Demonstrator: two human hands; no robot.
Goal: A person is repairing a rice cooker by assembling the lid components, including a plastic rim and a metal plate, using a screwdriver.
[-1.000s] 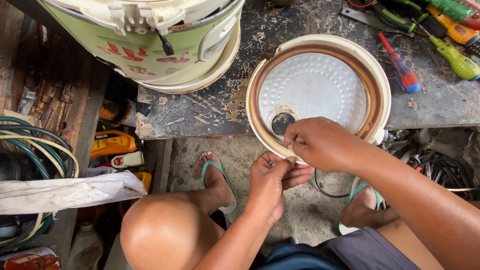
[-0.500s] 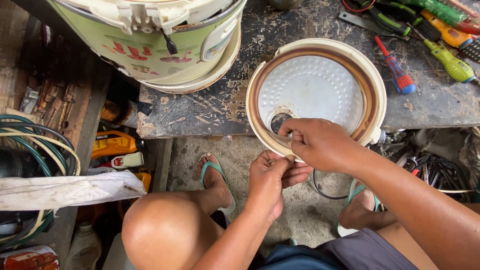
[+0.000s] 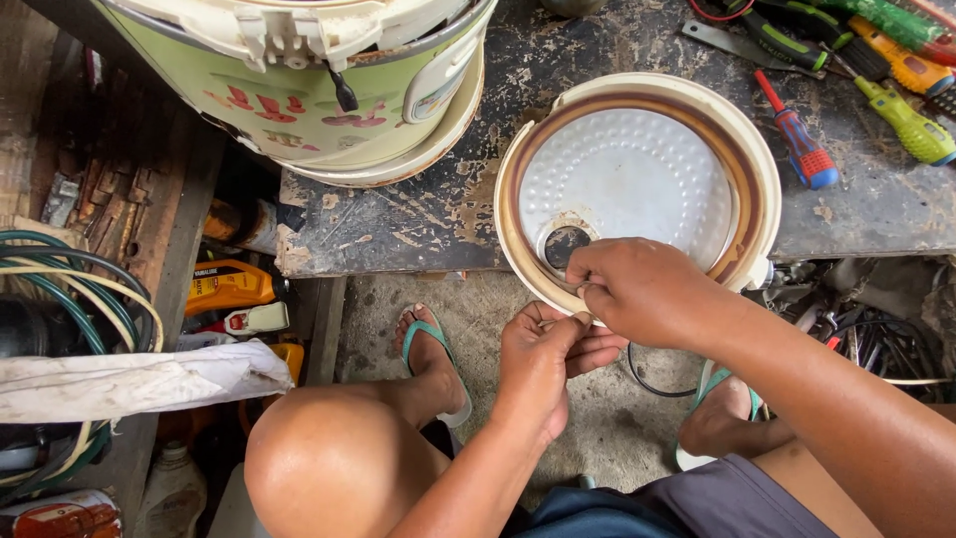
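Observation:
A round cream rice-cooker lid [image 3: 757,169] lies upside down on the worn dark workbench [image 3: 418,219], its dimpled metal inner plate facing up and a small round hole near its front edge. My right hand [image 3: 642,289] rests on the lid's near rim, fingers pinched together at that rim. My left hand [image 3: 543,364] is just below it, fingers curled up against the rim's underside and touching the right fingertips. What the fingers pinch is hidden. The green and cream rice-cooker body [image 3: 329,90] stands at the bench's back left.
Several screwdrivers [image 3: 797,134] with red, blue, yellow and green handles lie at the bench's right. Coiled green and yellow hoses [image 3: 60,289] and bottles fill the left floor. Tangled wires [image 3: 876,334] lie at right. My knee [image 3: 329,458] and sandalled feet are below the bench.
Both hands stay at the lid's front rim; the right hand's fingers have shifted slightly left along it. The lid and cooker body have not moved.

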